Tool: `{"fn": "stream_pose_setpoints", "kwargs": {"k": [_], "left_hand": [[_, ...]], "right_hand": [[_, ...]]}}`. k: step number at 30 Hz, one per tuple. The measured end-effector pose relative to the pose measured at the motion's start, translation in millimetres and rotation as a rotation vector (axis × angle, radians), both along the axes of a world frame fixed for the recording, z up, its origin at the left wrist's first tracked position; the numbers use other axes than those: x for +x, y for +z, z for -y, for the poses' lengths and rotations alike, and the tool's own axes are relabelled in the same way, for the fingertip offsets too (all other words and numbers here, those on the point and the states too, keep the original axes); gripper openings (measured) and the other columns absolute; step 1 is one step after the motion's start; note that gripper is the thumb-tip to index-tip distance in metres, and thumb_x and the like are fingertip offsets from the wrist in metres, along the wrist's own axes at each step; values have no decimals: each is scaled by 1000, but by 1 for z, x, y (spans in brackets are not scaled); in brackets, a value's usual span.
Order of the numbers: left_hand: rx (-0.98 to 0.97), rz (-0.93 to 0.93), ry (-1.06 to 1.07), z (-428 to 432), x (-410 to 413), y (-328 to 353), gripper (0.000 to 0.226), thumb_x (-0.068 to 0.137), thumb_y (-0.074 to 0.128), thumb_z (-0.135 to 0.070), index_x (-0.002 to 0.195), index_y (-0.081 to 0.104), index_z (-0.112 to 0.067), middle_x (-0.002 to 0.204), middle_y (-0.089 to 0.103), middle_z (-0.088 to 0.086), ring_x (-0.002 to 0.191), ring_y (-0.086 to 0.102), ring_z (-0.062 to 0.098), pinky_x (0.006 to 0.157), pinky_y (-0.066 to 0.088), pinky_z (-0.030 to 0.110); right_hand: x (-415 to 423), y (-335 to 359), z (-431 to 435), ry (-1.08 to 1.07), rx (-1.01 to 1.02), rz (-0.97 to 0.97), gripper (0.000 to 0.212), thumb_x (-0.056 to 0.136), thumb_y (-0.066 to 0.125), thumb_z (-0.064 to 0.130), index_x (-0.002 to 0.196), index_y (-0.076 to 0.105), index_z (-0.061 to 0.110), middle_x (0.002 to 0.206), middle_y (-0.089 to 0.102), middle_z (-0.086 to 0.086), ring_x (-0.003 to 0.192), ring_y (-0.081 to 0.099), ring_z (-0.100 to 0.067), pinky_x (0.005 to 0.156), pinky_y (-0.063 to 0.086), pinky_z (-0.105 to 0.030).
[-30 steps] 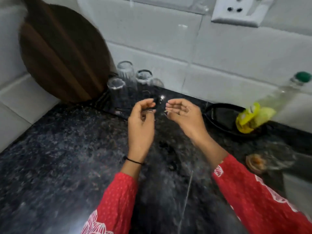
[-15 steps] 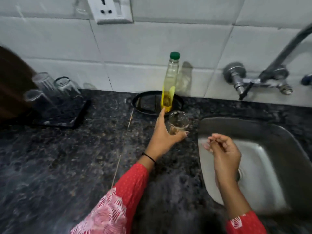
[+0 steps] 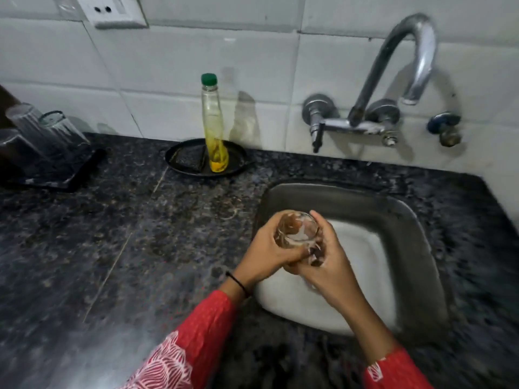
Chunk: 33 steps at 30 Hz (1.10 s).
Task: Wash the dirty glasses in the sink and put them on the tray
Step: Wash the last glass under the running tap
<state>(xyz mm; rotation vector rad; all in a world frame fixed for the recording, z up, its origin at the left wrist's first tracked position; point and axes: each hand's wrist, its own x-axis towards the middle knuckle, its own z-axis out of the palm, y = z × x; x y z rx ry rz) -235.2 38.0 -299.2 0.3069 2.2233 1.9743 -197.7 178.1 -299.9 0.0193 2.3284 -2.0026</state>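
A clear drinking glass with brownish residue is held upright over the left edge of the steel sink. My left hand wraps its left side and my right hand grips its right side and base. At the far left, several washed glasses stand upside down on a black tray.
A curved tap is fixed to the tiled wall above the sink; no water runs from it. A bottle of yellow liquid with a green cap stands on a round black plate. Dark granite counter lies between tray and sink.
My hands left the tray at the left. My left hand picked the dirty glass off the counter near the bottle and carried it over the sink, where my right hand joined it.
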Motion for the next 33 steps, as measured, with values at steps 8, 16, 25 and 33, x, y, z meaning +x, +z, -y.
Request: {"fn": "stream_pose_setpoints", "kwargs": {"k": [8, 16, 25, 33], "left_hand": [[184, 272, -120, -85, 8, 23, 64, 85, 66, -13, 142, 37, -22, 132, 56, -8, 112, 59, 2, 94, 50, 23], [-66, 47, 403, -99, -101, 85, 28, 96, 49, -31, 80, 47, -9, 73, 55, 8, 69, 53, 20, 63, 38, 33], [-20, 177, 554, -88, -167, 75, 52, 100, 35, -38, 81, 60, 2, 95, 65, 32, 86, 65, 40, 77, 51, 47], [449, 449, 328, -79, -135, 33, 52, 102, 21, -40, 137, 40, -6, 138, 51, 14, 124, 52, 28, 85, 48, 42]], "right_hand": [[8, 15, -61, -290, 94, -73, 70, 73, 77, 15, 131, 42, 33, 111, 61, 20, 96, 57, 16, 76, 47, -5], [-20, 25, -74, -415, 64, -120, 73, 66, 83, 17, 129, 47, 32, 110, 59, 21, 99, 55, 11, 81, 44, -5], [-49, 37, -73, -379, 41, -127, 78, 66, 83, 14, 131, 44, 34, 107, 57, 27, 97, 55, 18, 81, 42, 0], [-52, 27, -62, -336, 61, -109, 79, 66, 83, 17, 132, 44, 36, 113, 57, 26, 104, 56, 11, 90, 46, -14]]}}
